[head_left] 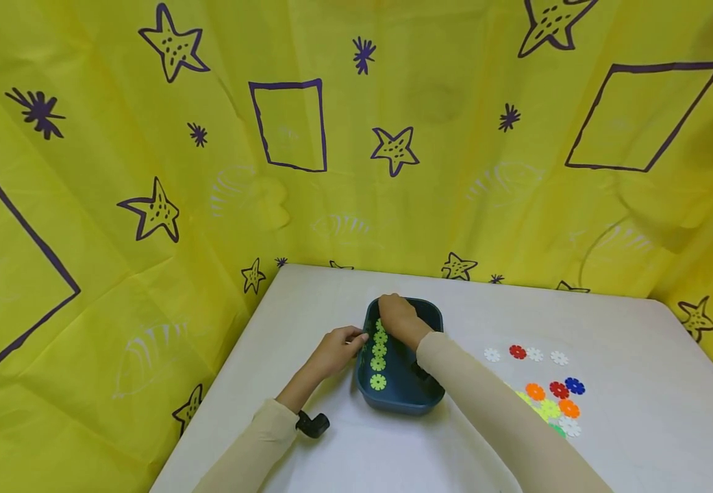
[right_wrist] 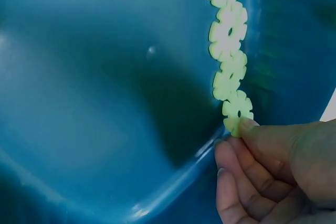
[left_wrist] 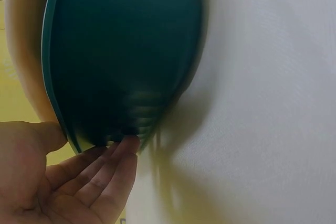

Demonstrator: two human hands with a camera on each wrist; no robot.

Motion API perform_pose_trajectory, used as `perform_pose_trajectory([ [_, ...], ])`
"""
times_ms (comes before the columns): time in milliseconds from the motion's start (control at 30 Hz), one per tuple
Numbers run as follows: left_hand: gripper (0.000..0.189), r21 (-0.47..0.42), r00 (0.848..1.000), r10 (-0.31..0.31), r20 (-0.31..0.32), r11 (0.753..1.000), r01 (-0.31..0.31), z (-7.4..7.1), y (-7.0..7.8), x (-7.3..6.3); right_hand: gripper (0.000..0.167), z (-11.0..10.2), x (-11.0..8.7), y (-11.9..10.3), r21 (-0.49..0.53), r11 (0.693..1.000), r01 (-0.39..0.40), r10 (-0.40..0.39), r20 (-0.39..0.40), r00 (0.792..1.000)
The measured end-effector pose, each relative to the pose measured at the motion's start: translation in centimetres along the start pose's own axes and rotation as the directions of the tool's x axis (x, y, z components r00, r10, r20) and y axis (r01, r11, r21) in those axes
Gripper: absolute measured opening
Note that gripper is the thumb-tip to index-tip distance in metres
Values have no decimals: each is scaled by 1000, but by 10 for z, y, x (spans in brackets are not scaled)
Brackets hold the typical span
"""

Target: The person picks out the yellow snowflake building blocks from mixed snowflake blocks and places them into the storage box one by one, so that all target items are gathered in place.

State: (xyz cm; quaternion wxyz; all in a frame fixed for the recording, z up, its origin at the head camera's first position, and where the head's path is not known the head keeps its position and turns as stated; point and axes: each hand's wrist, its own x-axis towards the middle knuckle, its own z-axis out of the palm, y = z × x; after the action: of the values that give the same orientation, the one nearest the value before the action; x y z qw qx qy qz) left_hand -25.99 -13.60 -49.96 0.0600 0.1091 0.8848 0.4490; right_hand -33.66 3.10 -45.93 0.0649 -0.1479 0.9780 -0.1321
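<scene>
A dark blue plastic bin point(head_left: 402, 407) stands on the white table. Inside it, along the left wall, runs a row of yellow-green flower-shaped discs point(head_left: 378, 364), several of them touching or overlapping. At the far end of the row my right hand point(head_left: 398, 315) reaches into the bin. The right wrist view shows its thumb and forefinger pinching the end disc point(right_wrist: 239, 109). My left hand point(head_left: 339, 348) holds the bin's left side, thumb at the rim and fingers against the outer wall, as the left wrist view shows.
Loose flower discs lie right of the bin: white, a red disc point(head_left: 518, 352), a blue disc point(head_left: 574, 386), an orange disc point(head_left: 569, 409), yellow and green ones. My right forearm partly covers this group. A yellow patterned curtain point(head_left: 344, 219) hangs behind the table point(head_left: 325, 294) and along both sides.
</scene>
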Motion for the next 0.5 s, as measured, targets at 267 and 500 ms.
perform_pose_trajectory([
  [267, 38, 0, 1000, -5, -5, 1000, 5, 1, -1, -1, 16, 4, -3, -3, 83, 995, -59, 60, -3, 998],
  [500, 38, -9, 1000, 5, -4, 1000, -5, 0, 0, -1, 17, 6, -2, -4, 88, 992, -85, 85, 8, 996],
])
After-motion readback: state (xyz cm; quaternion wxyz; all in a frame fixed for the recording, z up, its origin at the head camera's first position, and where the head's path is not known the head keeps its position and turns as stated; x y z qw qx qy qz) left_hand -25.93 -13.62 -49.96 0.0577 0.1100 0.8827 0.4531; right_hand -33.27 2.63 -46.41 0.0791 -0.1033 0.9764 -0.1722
